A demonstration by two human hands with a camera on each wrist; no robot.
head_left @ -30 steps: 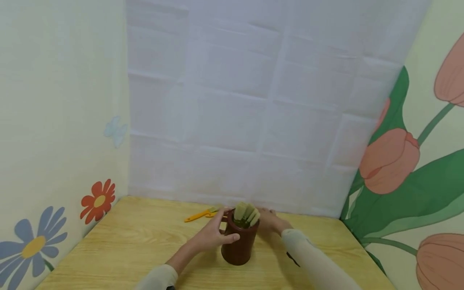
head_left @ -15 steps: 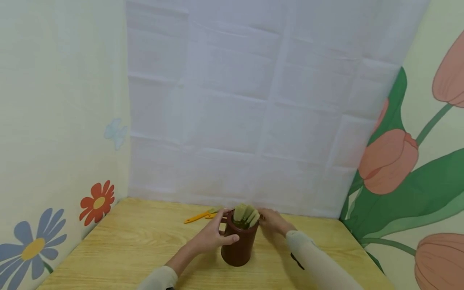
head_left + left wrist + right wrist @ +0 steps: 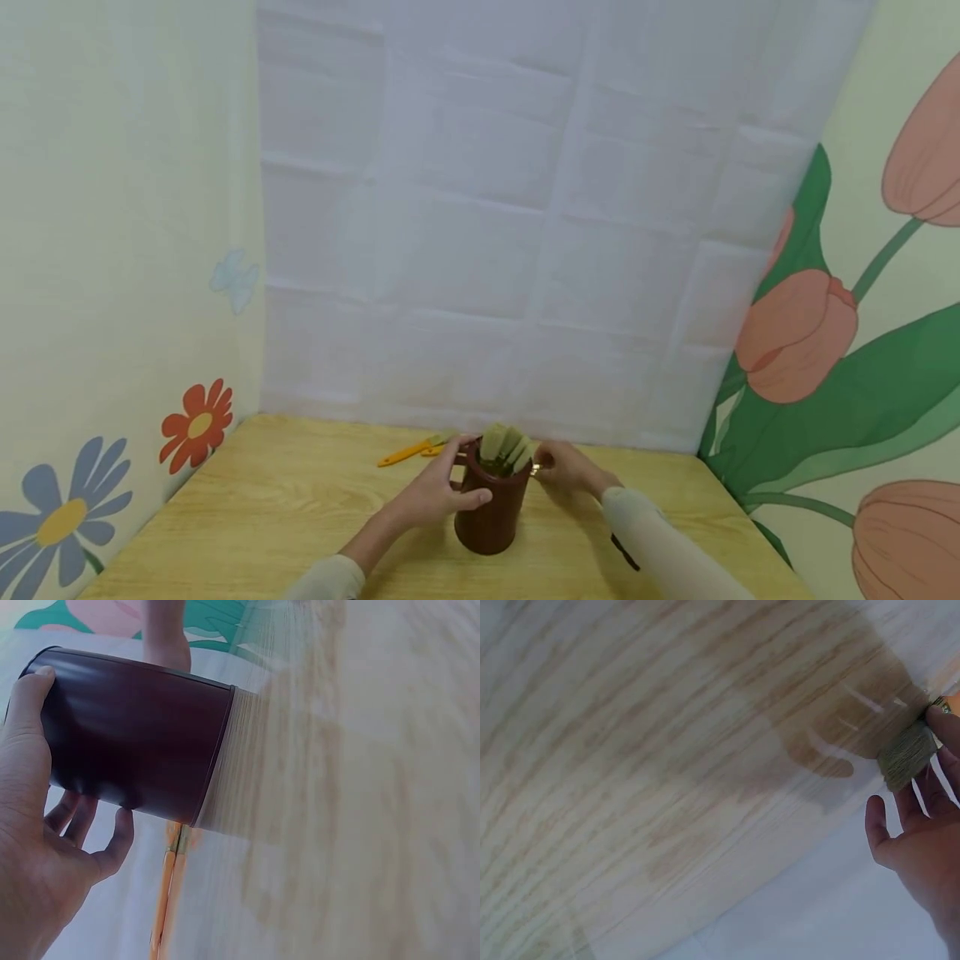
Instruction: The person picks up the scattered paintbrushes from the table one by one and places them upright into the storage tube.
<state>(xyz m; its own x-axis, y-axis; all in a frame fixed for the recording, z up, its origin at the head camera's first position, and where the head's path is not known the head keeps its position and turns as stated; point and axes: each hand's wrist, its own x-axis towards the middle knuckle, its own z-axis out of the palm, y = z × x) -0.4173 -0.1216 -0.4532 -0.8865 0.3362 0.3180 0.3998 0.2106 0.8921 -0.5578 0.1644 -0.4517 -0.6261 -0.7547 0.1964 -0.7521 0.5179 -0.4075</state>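
Toward the front of the table stands a dark brown mug (image 3: 489, 523), upright, with several paintbrushes (image 3: 504, 447) in it, pale bristles up. My left hand (image 3: 433, 497) grips it from the left by the handle side, thumb across the front; in the left wrist view its curled fingers (image 3: 118, 844) lie against the mug's wall. Just right of the rim, my right hand (image 3: 572, 468) pinches another paintbrush (image 3: 907, 756) with pale bristles and a metal band. A bit of its orange handle shows at the right wrist view's edge; the remainder is hidden.
Orange-handled paintbrushes (image 3: 402, 452) lie on the wooden table (image 3: 300, 500) behind and left of the mug, one partly hidden by my left hand. A white sheet (image 3: 465, 250) hangs at the table's back edge. Flower-painted walls (image 3: 795, 333) stand at both sides.
My right hand has come out from behind the mug, slightly right and nearer. The metal part of its paintbrush now shows beside the rim. My left hand keeps its grip on the mug.
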